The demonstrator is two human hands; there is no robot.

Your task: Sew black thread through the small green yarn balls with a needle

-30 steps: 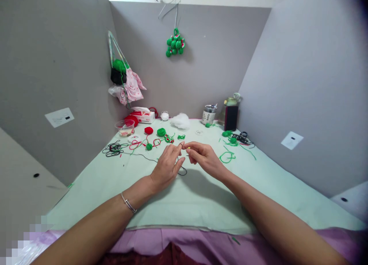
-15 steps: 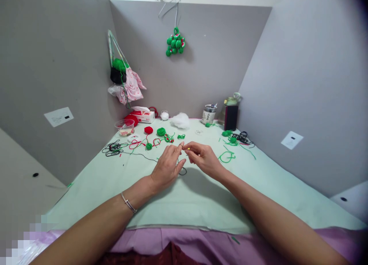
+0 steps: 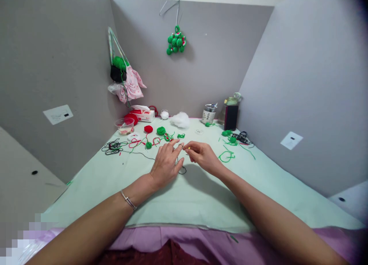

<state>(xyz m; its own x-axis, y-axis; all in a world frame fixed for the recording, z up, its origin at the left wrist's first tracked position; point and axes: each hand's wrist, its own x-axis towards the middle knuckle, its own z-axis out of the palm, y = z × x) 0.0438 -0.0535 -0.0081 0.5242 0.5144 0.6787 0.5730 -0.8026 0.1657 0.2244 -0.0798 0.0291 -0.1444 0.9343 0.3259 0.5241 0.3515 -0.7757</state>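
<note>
Fingers of the left hand are spread apart, with the thumb held clear; those of the right hand are brought together on a small tool, of which little but a yellow patch can be seen. It is held just beside the left fingertips, above a table covered in pale green cloth. A loop of dark yarn is seen beneath the hands; whether it is caught by the fingers cannot be told. At the left, a black tangle is spread near a clear bowl. Farther back, a red ball and a green ball are set in front of white stuffing. A tissue box is placed at the left rear, a can of pens at the right rear. Green strands are strewn at the right. The table is enclosed by grey partitions; against the back one, green knitted balls are hung beneath a wire hanger. A pink bag is hung at the left. Purple cloth is seen along the near edge.
</note>
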